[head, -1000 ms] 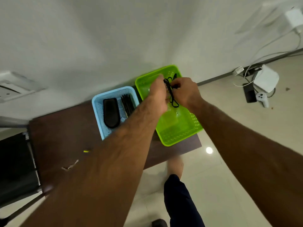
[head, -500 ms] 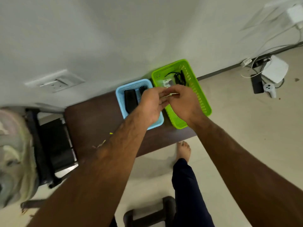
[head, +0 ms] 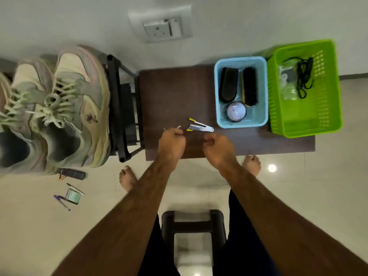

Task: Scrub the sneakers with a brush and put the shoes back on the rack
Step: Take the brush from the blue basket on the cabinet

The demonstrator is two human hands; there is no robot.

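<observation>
Grip of left hand (head: 172,140), perhaps on sliver (head: 178,127)

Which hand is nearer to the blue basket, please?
The right hand. It is just below the near left corner of the blue basket; the left hand is farther left, over the brown table.

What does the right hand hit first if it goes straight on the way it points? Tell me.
Likely the small silver metal tool with yellow tips lying on the dark brown table, just ahead of the right hand. Height is unclear; the hand could pass above it.
</observation>
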